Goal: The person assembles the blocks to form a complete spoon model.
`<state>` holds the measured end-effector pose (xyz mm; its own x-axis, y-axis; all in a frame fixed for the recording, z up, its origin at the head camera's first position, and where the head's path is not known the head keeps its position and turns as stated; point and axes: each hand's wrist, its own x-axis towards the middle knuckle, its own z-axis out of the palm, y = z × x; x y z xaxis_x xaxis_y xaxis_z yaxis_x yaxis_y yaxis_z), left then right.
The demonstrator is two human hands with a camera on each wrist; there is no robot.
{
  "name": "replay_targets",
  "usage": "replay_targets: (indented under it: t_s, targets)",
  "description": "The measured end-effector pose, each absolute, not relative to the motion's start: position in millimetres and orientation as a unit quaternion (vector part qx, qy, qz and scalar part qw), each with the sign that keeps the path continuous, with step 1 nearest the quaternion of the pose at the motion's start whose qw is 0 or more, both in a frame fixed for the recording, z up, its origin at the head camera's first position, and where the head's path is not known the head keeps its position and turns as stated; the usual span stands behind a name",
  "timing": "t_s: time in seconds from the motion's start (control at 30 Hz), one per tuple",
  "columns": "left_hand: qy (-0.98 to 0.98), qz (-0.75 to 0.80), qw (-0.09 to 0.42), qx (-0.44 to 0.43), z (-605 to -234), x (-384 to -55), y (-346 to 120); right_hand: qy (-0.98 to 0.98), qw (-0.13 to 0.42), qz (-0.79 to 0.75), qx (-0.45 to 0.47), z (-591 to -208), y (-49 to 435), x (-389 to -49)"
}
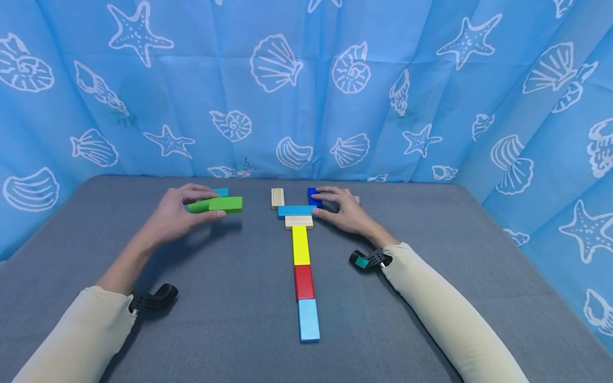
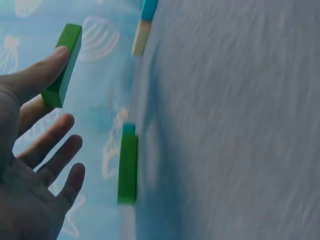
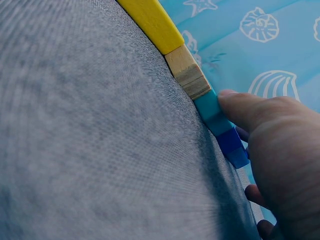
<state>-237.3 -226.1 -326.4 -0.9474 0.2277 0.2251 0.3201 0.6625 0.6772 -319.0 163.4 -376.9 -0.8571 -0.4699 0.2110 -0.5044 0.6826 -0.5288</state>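
My left hand (image 1: 174, 215) pinches a green block (image 1: 226, 204) between thumb and index finger, raised above the table. The other fingers are spread in the left wrist view. Behind that hand, a second green block (image 2: 128, 170) lies by a teal block (image 1: 221, 192). My right hand (image 1: 346, 210) holds a dark blue block (image 1: 313, 196) with its fingertips, the thumb at the right end of a crosswise blue block (image 1: 294, 211). A wooden block (image 1: 299, 222) lies against that one. From there a row runs toward me: yellow (image 1: 301, 246), red (image 1: 304, 282) and light blue block (image 1: 308, 320).
Another wooden block (image 1: 277, 198) points away from me, at the left end of the crosswise blue block. Grey cloth covers the table (image 1: 230, 319). A blue curtain (image 1: 306, 106) with white shells hangs behind its far edge.
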Motion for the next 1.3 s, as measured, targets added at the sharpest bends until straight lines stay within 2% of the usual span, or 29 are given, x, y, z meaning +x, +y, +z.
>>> replay_targets:
  t_s: [0.77,1.3]
  targets:
    - [-0.922,-0.367,0.044,-0.113,-335.7,-286.1,-109.7,-0.914,0.022,0.306,0.267,-373.1,162.5,-317.0]
    - [-0.936,-0.337,0.034,-0.092,-349.3,-307.0,-82.8,-0.913,0.019,0.303,0.272,-374.3,163.5,-318.6]
